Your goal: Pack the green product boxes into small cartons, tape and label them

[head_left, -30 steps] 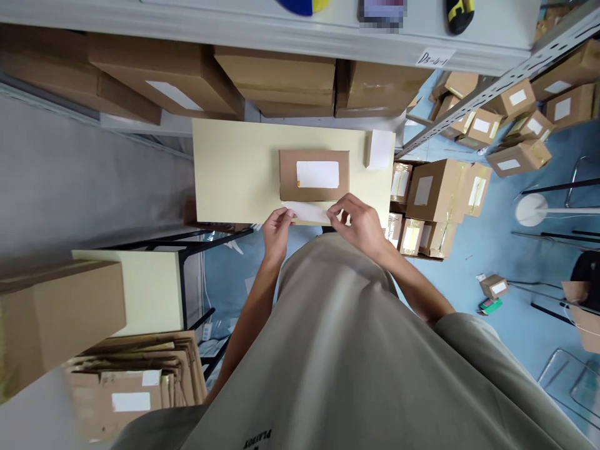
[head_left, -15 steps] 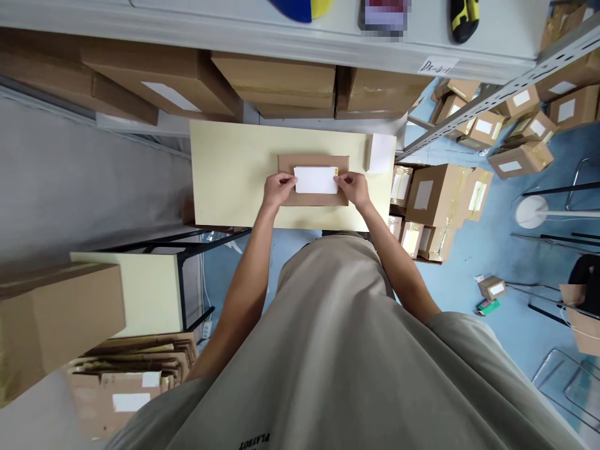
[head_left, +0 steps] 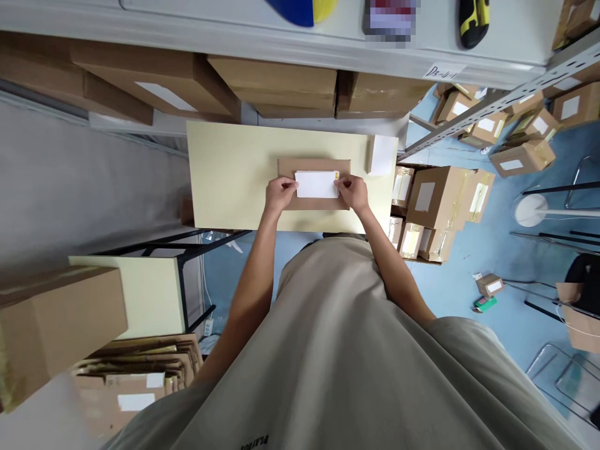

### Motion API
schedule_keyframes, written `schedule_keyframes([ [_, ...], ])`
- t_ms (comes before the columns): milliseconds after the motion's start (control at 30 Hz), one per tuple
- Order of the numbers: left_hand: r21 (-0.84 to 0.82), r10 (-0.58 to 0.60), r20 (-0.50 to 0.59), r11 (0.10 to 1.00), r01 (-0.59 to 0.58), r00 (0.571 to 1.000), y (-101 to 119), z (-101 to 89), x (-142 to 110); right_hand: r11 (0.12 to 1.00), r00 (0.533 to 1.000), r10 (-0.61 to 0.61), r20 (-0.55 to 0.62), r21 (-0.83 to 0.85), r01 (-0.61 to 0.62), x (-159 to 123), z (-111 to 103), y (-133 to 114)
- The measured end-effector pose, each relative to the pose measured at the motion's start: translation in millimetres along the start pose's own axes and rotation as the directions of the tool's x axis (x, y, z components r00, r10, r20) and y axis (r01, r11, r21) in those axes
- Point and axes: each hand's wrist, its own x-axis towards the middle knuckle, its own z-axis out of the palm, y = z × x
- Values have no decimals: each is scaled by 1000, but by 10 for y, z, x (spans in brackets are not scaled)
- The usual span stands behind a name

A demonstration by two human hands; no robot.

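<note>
A small brown cardboard box [head_left: 312,205] rests on the pale yellow tabletop [head_left: 229,181]. Over its top face lies or hovers a white label [head_left: 317,185]; whether it touches the box I cannot tell. Its left end is pinched between the thumb and finger of my left hand [head_left: 280,194]. My right hand [head_left: 353,192] pinches the other end, beside a small yellow mark at the upper right. The label that was visible on the box is mostly hidden under this one. At the table's right end stands a stack of white labels [head_left: 383,155].
Large cartons [head_left: 276,84] fill the shelf behind the table. Above, the grey shelf [head_left: 187,31] carries a black-and-yellow tool [head_left: 473,25]. Labelled boxes [head_left: 434,197] are stacked at the right, flattened cardboard [head_left: 135,381] at lower left. A big carton [head_left: 60,319] stands on a side table.
Both hands have moved forward from the table's near edge, bringing the white label over the box top. It now covers the box's own label. In the last half second the hands barely shift.
</note>
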Motion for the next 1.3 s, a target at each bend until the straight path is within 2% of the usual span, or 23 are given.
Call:
schedule_keyframes([
  [467,32,-29,-51,999,30,998,53,43,-20,991,1000,-13,-23,-131,9,-30,52,-30],
  [767,54,-52,-62,997,56,997,54,63,34,971,999,20,-49,-236,-31,-33,122,-119],
  [1000,60,-75,-71,995,79,995,111,57,18,948,996,55,-63,-309,-72,-132,65,-172],
  [1067,72,-75,-74,994,80,994,120,55,22,940,999,-9,-53,-342,-10,-205,75,-178],
  [1133,80,-72,-66,994,77,995,122,53,31,922,987,-161,-9,-359,148,-296,115,-183],
  [1233,97,-71,-55,992,76,996,123,51,45,836,915,-390,99,-378,397,-426,224,-165],
  [1300,114,-73,-51,990,78,996,126,51,49,793,889,-422,178,-403,457,-482,307,-127],
])
